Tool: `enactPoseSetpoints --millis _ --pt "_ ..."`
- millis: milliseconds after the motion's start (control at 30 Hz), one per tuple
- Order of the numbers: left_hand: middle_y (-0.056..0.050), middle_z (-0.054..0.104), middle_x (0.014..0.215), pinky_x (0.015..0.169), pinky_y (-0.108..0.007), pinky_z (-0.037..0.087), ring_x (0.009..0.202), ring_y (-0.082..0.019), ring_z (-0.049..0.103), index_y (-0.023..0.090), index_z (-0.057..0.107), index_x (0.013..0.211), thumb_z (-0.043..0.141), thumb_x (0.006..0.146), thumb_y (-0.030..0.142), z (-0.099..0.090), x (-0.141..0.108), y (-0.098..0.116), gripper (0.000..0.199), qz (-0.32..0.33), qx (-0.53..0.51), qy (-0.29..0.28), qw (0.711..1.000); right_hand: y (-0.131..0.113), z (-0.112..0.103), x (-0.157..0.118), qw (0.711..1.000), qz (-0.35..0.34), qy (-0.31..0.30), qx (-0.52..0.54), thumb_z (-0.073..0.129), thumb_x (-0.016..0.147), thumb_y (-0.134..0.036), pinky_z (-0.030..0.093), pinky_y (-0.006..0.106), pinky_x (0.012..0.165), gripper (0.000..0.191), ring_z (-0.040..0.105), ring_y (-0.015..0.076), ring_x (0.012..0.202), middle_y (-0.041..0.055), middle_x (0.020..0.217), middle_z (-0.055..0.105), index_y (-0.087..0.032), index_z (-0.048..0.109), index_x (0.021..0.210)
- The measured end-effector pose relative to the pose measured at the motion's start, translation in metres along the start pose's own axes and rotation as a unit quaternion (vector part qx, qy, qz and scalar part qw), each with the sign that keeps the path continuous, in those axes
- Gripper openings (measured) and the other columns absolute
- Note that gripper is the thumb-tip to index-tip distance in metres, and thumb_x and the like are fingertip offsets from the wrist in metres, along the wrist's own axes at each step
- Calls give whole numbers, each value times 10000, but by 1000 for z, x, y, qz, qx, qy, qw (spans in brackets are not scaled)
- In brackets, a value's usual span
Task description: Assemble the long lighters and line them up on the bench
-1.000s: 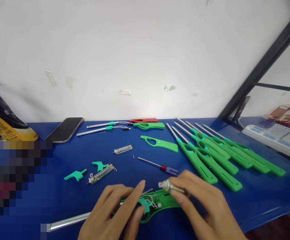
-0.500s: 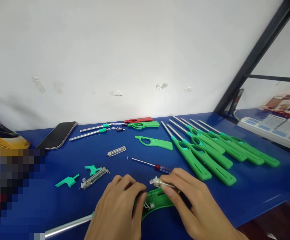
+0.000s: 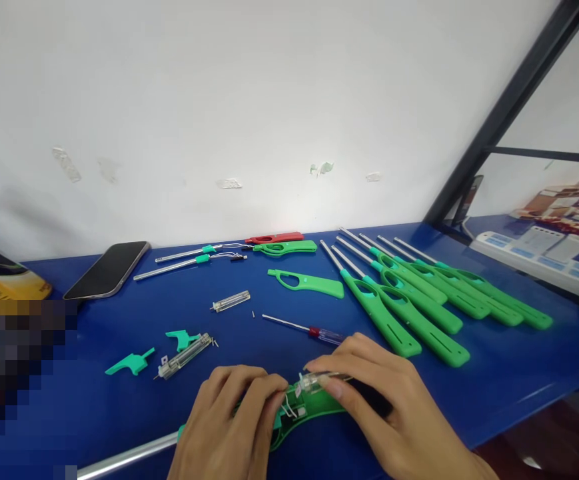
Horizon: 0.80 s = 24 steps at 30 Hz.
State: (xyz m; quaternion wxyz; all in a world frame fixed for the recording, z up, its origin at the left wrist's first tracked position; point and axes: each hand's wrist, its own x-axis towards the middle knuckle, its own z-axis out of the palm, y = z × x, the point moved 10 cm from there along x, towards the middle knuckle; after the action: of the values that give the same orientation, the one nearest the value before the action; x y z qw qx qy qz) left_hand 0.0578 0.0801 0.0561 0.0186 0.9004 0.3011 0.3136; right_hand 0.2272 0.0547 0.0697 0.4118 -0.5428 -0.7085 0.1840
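My left hand [image 3: 232, 423] is closed over the front part of an open green lighter casing [image 3: 325, 403], and a metal lighter tube [image 3: 129, 456] sticks out to its left. White wires show inside the casing by my fingertips. Pinched between the thumb and fingers of my right hand [image 3: 394, 407] is a clear fuel tank [image 3: 310, 382], held tilted at the casing's open side. Whether the tank touches the casing, I cannot tell. Teal triggers [image 3: 132, 362] and another clear fuel tank [image 3: 185, 356] lie to the left of my hands.
Beyond my right hand lies a screwdriver [image 3: 314, 331]. Several assembled green lighters [image 3: 409, 293] spread across the right. A loose green casing half [image 3: 314, 284], a smaller tank [image 3: 232, 301], wired tubes [image 3: 169, 268] and a red casing [image 3: 279, 237] lie farther back. A phone [image 3: 106, 270] is at left.
My right hand has brought the fuel tank lower and slightly left, closer over the casing. My left fingers have shifted a little left, exposing more of the wires.
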Motion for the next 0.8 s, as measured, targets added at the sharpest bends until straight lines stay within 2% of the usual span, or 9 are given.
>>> enactPoseSetpoints --millis 300,600,800 --pt "19 743 1083 858 -298 632 1000 -180 695 279 627 1219 524 1092 153 2 -3 2 206 -12 -13 -4 1000 -2 5 -2 1000 -1 -18 -13 610 1109 -277 577 248 870 232 713 132 926 -33 1004 766 -351 794 1229" --pt "9 734 1073 835 -291 638 981 -179 696 271 627 1221 515 1096 146 3 1 4 209 -12 -17 -3 1000 -2 6 -2 1000 1 -18 -16 622 1102 -258 590 248 843 241 719 141 928 -16 1009 773 -341 796 1245" --pt "-12 746 1062 876 -287 616 981 -179 692 216 629 1210 498 1100 91 3 2 14 212 31 -11 -2 999 -10 3 0 999 -37 -9 -12 656 1072 -209 601 262 816 245 723 150 863 1 979 792 -292 809 1245"
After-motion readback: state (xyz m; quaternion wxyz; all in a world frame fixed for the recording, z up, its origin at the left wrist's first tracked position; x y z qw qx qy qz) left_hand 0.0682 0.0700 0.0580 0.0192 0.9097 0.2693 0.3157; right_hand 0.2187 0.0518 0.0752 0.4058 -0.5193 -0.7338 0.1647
